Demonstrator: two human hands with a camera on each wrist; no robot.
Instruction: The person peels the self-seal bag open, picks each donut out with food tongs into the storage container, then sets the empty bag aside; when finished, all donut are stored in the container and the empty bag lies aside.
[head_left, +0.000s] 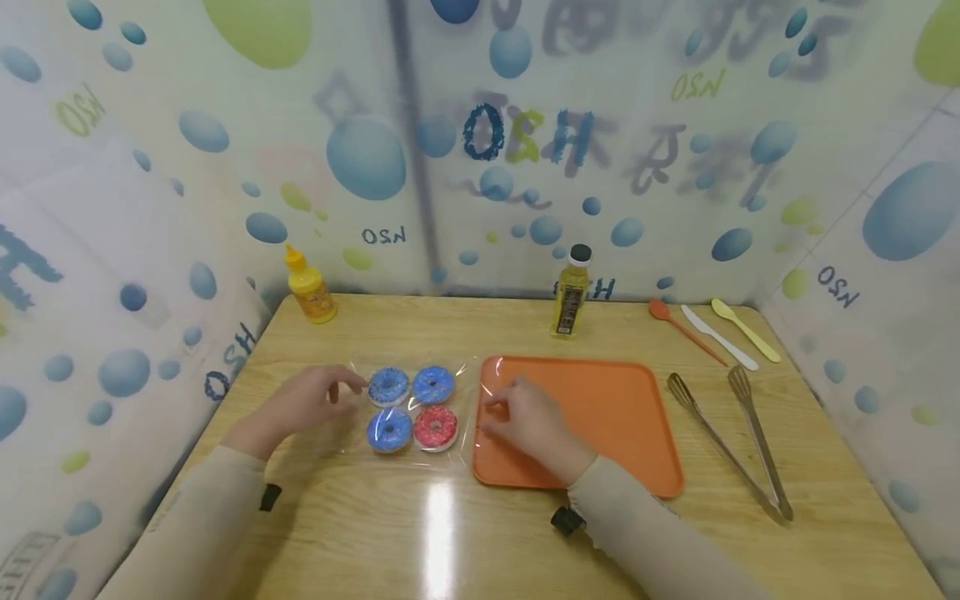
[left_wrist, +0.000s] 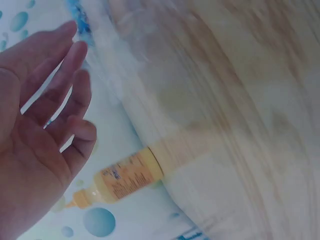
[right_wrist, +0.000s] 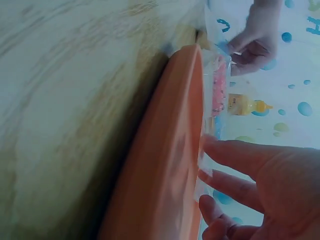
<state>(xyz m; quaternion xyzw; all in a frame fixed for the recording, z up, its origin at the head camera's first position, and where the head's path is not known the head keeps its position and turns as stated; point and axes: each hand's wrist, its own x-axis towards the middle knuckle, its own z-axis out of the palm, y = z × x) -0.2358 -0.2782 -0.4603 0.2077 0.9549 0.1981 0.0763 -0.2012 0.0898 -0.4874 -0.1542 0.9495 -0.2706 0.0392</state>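
Observation:
A clear plastic pack of donuts, three blue (head_left: 389, 430) and one red (head_left: 436, 427), lies flat on the wooden table. At its left edge is my left hand (head_left: 306, 402), fingers loosely bent; in the left wrist view that hand (left_wrist: 55, 115) shows an empty palm. My right hand (head_left: 534, 421) is over the left part of the orange tray (head_left: 615, 425), its thumb and fingertips at the wrapper's right edge. The right wrist view shows this hand (right_wrist: 255, 185) with thumb and fingers apart beside the clear film; whether they touch it I cannot tell.
A yellow squeeze bottle (head_left: 311, 287) stands at the back left and an oil bottle (head_left: 571, 292) behind the tray. On the right lie a red spoon (head_left: 686, 332), a white knife (head_left: 720, 337), a light green spoon (head_left: 745, 330) and metal tongs (head_left: 731, 450).

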